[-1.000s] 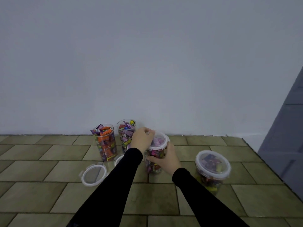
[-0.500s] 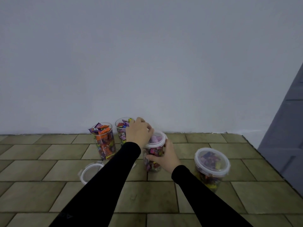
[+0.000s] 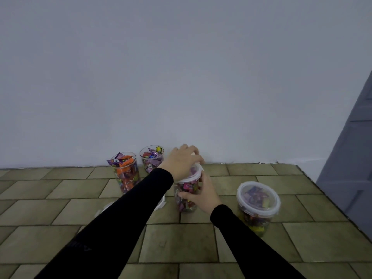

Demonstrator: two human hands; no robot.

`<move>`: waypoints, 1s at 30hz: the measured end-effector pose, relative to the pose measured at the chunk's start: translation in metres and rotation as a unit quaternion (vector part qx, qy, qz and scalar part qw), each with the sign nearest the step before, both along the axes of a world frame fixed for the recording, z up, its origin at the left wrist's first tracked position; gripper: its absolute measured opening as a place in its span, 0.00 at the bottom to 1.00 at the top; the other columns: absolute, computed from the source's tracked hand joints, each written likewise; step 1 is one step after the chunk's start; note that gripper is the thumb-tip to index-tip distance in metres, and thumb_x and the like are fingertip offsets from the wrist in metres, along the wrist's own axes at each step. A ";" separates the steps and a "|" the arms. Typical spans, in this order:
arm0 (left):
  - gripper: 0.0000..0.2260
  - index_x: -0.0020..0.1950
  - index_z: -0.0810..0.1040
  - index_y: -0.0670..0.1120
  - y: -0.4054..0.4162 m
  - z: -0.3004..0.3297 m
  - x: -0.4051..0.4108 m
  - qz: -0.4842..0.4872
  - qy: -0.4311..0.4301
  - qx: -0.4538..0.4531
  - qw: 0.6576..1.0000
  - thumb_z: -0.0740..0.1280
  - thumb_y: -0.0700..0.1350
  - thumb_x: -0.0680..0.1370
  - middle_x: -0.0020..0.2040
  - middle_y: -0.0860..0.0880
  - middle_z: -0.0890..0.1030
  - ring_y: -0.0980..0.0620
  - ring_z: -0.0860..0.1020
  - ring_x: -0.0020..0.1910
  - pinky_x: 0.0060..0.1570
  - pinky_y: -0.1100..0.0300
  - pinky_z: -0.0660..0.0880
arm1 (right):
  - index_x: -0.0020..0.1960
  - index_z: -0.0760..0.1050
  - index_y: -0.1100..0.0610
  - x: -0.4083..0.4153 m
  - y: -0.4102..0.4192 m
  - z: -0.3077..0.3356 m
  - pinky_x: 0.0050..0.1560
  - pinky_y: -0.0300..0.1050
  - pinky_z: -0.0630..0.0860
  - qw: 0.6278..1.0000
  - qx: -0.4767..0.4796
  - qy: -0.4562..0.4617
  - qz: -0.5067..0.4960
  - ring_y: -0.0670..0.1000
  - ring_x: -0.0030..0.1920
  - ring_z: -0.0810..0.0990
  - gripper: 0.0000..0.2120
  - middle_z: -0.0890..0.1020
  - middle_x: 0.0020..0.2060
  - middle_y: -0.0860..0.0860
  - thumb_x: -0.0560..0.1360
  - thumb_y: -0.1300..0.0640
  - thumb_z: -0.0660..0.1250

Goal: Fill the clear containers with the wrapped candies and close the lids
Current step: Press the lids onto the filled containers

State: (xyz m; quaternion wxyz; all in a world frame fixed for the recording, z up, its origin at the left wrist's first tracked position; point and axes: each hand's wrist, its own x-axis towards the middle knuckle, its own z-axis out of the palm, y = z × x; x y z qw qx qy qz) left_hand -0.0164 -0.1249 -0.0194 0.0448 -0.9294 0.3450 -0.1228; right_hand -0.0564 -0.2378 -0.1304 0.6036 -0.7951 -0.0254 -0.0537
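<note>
A clear candy-filled container stands on the tiled floor at the centre. My left hand lies flat over its white-rimmed lid, fingers curled on the far rim. My right hand wraps the container's side. Right of it stands a wider container of candies with its lid shut. Two open containers heaped with wrapped candies stand near the wall: one with orange wrappers, one with purple wrappers.
Two loose white-rimmed lids lie on the floor under my left sleeve, one lid beside the held container, the other lid mostly hidden. A white wall rises right behind the containers. A grey door or panel stands at the right.
My left hand has slid from the lid's left edge to over its top and far rim. The view shifted slightly; my left sleeve now covers most of the loose lid.
</note>
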 end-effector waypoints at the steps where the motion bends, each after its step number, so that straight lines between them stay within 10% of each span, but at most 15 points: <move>1: 0.17 0.63 0.75 0.56 -0.002 0.001 0.001 -0.036 0.005 0.014 0.999 0.60 0.40 0.78 0.65 0.53 0.70 0.50 0.67 0.60 0.51 0.58 0.61 | 0.67 0.65 0.46 0.000 0.000 0.000 0.62 0.51 0.75 1.000 0.005 0.005 0.000 0.47 0.62 0.74 0.46 0.73 0.62 0.46 0.52 0.39 0.79; 15: 0.15 0.58 0.78 0.53 -0.009 -0.008 -0.005 0.031 0.045 -0.123 0.991 0.56 0.41 0.79 0.60 0.54 0.77 0.51 0.67 0.58 0.53 0.58 0.62 | 0.65 0.67 0.53 0.001 -0.004 -0.003 0.59 0.42 0.73 0.999 -0.016 0.037 -0.001 0.47 0.58 0.72 0.34 0.71 0.60 0.50 0.65 0.51 0.79; 20: 0.17 0.63 0.72 0.43 0.018 -0.004 -0.025 0.266 0.148 -0.349 0.886 0.64 0.50 0.78 0.59 0.43 0.72 0.45 0.72 0.58 0.56 0.55 0.69 | 0.58 0.66 0.51 0.003 0.006 -0.005 0.58 0.51 0.77 0.996 -0.032 0.055 -0.060 0.50 0.57 0.77 0.39 0.75 0.58 0.52 0.54 0.39 0.78; 23: 0.16 0.47 0.78 0.36 0.025 -0.008 -0.028 0.302 0.150 -0.332 0.881 0.66 0.50 0.77 0.45 0.38 0.80 0.41 0.78 0.47 0.40 0.59 0.67 | 0.54 0.63 0.49 0.006 0.016 -0.006 0.56 0.57 0.76 0.992 -0.047 0.065 -0.102 0.52 0.57 0.77 0.41 0.73 0.56 0.51 0.49 0.32 0.73; 30: 0.16 0.37 0.77 0.41 0.025 -0.018 -0.025 0.334 0.129 -0.383 0.851 0.68 0.54 0.77 0.36 0.46 0.78 0.44 0.80 0.44 0.40 0.60 0.69 | 0.56 0.63 0.52 0.007 0.022 0.000 0.56 0.58 0.76 0.989 -0.071 0.063 -0.111 0.53 0.57 0.76 0.37 0.71 0.56 0.52 0.57 0.42 0.79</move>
